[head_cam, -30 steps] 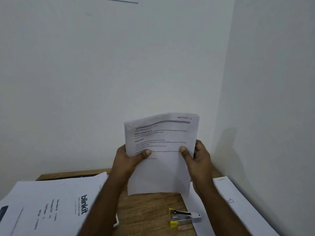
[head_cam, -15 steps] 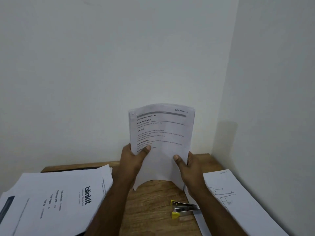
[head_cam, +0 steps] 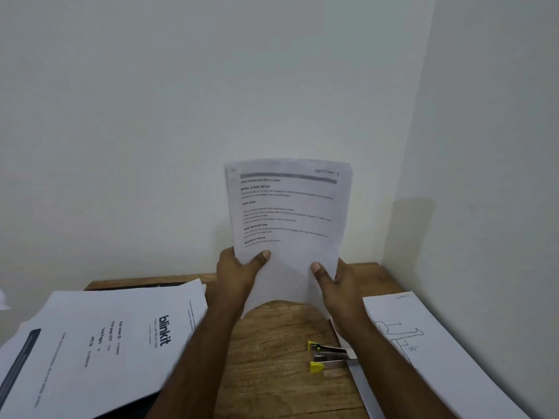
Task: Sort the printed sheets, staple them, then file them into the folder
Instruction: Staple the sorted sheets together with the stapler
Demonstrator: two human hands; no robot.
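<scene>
A sheaf of printed sheets (head_cam: 290, 213) stands upright above the wooden table (head_cam: 284, 328), its text facing me. My left hand (head_cam: 239, 273) grips its lower left edge, thumb on the front. My right hand (head_cam: 335, 282) grips the lower right edge the same way. A small yellow and metal stapler (head_cam: 325, 356) lies on the table below my right forearm. A stack of printed sheets with a "blinkit" cover (head_cam: 115, 343) lies at the left. A dark edge (head_cam: 127, 411) shows under that stack; I cannot tell whether it is the folder.
A sheet with a line drawing of a figure (head_cam: 423, 349) lies along the right side, against the wall. White walls (head_cam: 181, 116) meet in a corner right behind the table. A dark strip (head_cam: 136, 285) lies along the table's back edge.
The sheaf has stayed upright in both hands while my grip slid toward its bottom edge. My view tilted down, so more of the table shows.
</scene>
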